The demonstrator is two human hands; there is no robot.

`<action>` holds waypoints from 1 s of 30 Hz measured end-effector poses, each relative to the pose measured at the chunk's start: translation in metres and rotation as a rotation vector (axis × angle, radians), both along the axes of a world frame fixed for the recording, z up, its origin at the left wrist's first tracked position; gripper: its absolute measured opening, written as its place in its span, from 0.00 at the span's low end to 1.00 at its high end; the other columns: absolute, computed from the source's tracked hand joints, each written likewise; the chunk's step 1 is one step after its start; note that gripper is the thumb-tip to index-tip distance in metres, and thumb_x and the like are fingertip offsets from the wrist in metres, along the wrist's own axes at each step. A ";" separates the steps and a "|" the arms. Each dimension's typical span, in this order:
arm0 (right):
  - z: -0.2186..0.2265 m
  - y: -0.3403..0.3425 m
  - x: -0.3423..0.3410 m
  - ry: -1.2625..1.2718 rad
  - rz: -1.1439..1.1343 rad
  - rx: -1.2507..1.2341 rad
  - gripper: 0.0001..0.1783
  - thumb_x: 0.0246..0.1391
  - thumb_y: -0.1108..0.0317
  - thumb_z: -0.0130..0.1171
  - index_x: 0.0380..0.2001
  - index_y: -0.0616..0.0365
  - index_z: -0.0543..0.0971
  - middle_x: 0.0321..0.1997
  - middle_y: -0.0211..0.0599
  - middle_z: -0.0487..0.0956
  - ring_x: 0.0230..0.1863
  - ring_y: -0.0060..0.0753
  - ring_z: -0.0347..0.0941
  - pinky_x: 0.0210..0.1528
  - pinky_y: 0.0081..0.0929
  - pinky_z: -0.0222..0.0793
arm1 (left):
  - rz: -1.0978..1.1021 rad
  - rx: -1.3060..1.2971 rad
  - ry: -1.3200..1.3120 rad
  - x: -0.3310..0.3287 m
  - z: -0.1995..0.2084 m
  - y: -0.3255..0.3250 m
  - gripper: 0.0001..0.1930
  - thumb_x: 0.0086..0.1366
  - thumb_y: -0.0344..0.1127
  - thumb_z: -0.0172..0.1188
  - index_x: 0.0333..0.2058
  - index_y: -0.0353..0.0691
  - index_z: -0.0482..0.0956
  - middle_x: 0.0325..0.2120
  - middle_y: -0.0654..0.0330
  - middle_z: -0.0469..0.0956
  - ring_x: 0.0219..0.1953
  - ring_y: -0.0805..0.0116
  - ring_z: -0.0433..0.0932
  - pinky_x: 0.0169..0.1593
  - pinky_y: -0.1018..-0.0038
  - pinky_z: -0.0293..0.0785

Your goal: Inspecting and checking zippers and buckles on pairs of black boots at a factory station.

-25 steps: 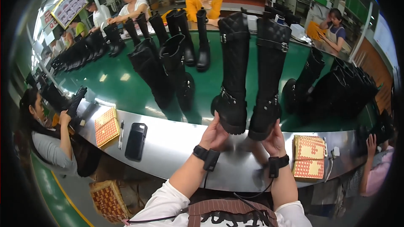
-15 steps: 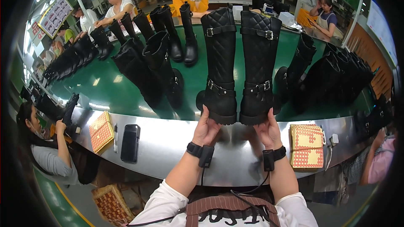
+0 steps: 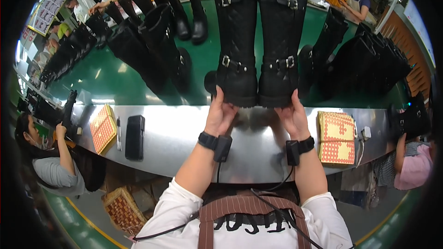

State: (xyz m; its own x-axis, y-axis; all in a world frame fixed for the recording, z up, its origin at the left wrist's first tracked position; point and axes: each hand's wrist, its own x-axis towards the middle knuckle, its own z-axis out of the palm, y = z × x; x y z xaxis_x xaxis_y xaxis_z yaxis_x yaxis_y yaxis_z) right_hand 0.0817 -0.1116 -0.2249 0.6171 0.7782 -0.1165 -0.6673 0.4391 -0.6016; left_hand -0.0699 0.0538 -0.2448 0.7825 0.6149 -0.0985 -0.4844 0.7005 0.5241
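Two tall black boots with quilted shafts and silver buckles stand upright side by side in front of me, held by their soles. My left hand (image 3: 220, 114) is closed around the heel end of the left boot (image 3: 236, 41), thumb up along its side. Around the lower part of the right boot (image 3: 282, 41) my right hand (image 3: 292, 115) is closed in the same way. The fingers of both hands are partly hidden under the soles. Each wrist wears a black strap with a small box and a cable.
More black boots (image 3: 159, 41) stand on the green table (image 3: 203, 57) to the left and right. On the metal edge (image 3: 184, 138) lie a black phone (image 3: 134, 137), pens (image 3: 118, 133) and sticker sheets (image 3: 336, 137), (image 3: 102, 129). Co-workers sit around the table.
My view has tilted, so the table and boots sit higher in the picture. Both hands still hold the two boots, which have stayed together, their shafts now nearer the upper edge.
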 end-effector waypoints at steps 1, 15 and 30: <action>0.000 0.003 0.004 -0.025 0.000 0.014 0.24 0.62 0.52 0.51 0.54 0.56 0.69 0.53 0.35 0.74 0.52 0.31 0.71 0.54 0.36 0.69 | 0.002 0.009 -0.001 0.003 -0.001 0.004 0.28 0.68 0.55 0.48 0.59 0.43 0.63 0.57 0.60 0.70 0.57 0.65 0.69 0.59 0.66 0.66; 0.001 0.000 -0.010 -0.207 0.414 0.293 0.28 0.66 0.51 0.43 0.63 0.53 0.61 0.64 0.34 0.66 0.64 0.35 0.62 0.66 0.38 0.56 | -0.342 -0.219 -0.381 -0.003 0.014 -0.019 0.32 0.67 0.59 0.44 0.62 0.45 0.62 0.59 0.60 0.67 0.61 0.62 0.65 0.67 0.63 0.54; 0.028 -0.002 -0.024 -1.118 -0.151 -0.346 0.25 0.61 0.75 0.50 0.62 0.57 0.63 0.61 0.34 0.64 0.62 0.27 0.62 0.60 0.26 0.63 | -0.389 -0.383 -0.396 -0.007 0.033 -0.030 0.33 0.63 0.65 0.39 0.56 0.48 0.70 0.55 0.57 0.71 0.57 0.59 0.69 0.60 0.57 0.64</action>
State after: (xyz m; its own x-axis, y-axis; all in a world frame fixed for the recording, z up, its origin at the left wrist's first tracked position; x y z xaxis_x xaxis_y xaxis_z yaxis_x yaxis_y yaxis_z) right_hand 0.0581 -0.1132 -0.1973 0.5929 0.7219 0.3568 0.3510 0.1670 -0.9213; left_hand -0.0772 0.0241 -0.2113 0.9619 0.2595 0.0864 -0.2635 0.9639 0.0383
